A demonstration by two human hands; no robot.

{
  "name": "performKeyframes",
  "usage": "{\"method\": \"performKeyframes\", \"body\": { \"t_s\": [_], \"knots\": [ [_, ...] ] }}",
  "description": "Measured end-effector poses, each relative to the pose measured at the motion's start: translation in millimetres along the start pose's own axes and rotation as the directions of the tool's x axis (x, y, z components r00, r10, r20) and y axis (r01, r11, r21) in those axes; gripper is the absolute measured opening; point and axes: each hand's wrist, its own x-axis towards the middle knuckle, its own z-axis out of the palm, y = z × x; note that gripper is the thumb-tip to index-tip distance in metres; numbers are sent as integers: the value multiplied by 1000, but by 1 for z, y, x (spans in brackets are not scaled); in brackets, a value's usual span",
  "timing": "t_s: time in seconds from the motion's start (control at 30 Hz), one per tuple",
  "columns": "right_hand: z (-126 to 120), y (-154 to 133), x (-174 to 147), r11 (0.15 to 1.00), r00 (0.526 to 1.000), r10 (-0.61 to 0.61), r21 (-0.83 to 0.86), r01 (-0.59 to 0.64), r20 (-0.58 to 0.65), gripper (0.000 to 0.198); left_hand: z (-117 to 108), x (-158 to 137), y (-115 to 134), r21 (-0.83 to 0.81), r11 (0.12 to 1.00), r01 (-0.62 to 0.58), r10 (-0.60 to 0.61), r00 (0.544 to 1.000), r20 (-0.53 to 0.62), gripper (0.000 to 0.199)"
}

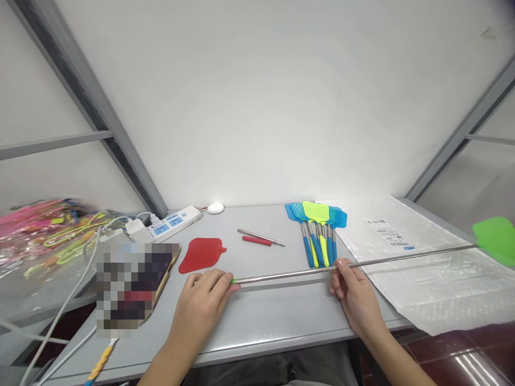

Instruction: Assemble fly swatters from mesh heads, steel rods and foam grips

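A green fly swatter with a long, extended metal telescopic rod lies across both my hands, its head out at the far right. My left hand wraps round its green handle, most of which the fingers hide. Farther along, my right hand pinches the metal rod between thumb and fingers. Just beyond my left hand a loose red swatter head rests flat on the table. Past the rod lie a red handle with a metal end and a separate thin metal rod.
Several blue and yellow swatters lie bunched behind the rod. A white plastic mailer covers the table's right side. At left are a power strip, a blurred-out device, cables and bagged colourful items. A white mouse-like object sits at the wall.
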Motion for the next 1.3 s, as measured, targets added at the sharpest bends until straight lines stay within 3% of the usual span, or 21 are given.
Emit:
{"method": "performKeyframes", "body": {
  "t_s": [0.33,0.4,0.53,0.67,0.77,0.9,1.1,1.3],
  "knots": [
    [-4,-2,-1,998,998,-41,54,38,51,27,-4,4,5,-31,999,31,-32,999,-26,11],
    [-1,1,-6,999,996,-32,-3,33,86,28,-3,6,14,-42,999,23,-25,999,-36,13],
    [17,11,-25,979,953,21,-198,41,302,27,4,11,44,-120,991,-65,65,998,-9,18],
    [28,14,-32,971,950,32,-236,44,311,29,10,12,55,-127,989,-71,73,997,8,16],
    [21,13,-27,959,939,90,-284,8,331,27,7,10,46,-107,991,-80,82,997,12,12],
    [12,18,-22,982,941,108,-184,-50,322,26,0,7,29,-118,993,-26,29,999,28,12],
    [18,17,-16,993,972,113,9,-118,205,24,-8,2,2,-73,997,40,-39,999,13,8],
    [10,6,-9,989,987,116,83,-125,113,24,-16,-4,-21,34,997,70,-70,997,-17,12]
  ]
}}
